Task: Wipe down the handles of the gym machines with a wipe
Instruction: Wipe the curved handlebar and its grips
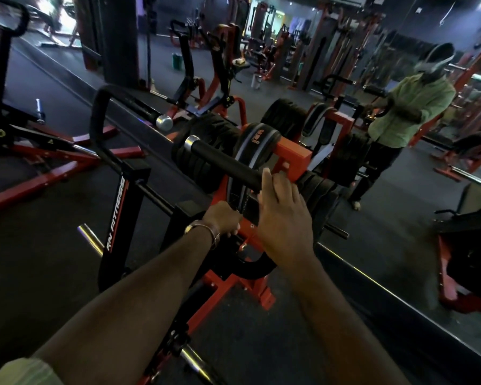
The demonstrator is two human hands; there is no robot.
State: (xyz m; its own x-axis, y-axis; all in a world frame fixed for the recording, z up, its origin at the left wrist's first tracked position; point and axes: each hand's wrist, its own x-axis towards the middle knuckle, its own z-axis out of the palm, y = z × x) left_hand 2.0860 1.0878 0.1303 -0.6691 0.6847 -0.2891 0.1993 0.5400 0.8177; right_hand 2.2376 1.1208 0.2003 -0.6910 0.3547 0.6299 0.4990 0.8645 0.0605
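1. Black padded handle, chrome-capped at its far end, slanting up and away from the middle of the view, above the red machine frame.
2. Right hand laid over the near end of that handle, index finger pointing up along the grip, other fingers curled over the top; thumb side hidden, so a full clasp impossible to confirm.
3. Wipe not clearly visible; only a pale sliver at the right hand's edge, too small to name.
4. Left hand lower and just left, fingers wrapped round a dark part of the machine, bracelet at the wrist.
5. Black weight plates stacked right behind the handle.
6. Black upright lettered in white standing to the left.
7. Mirror at right, reflecting a person in a green shirt.
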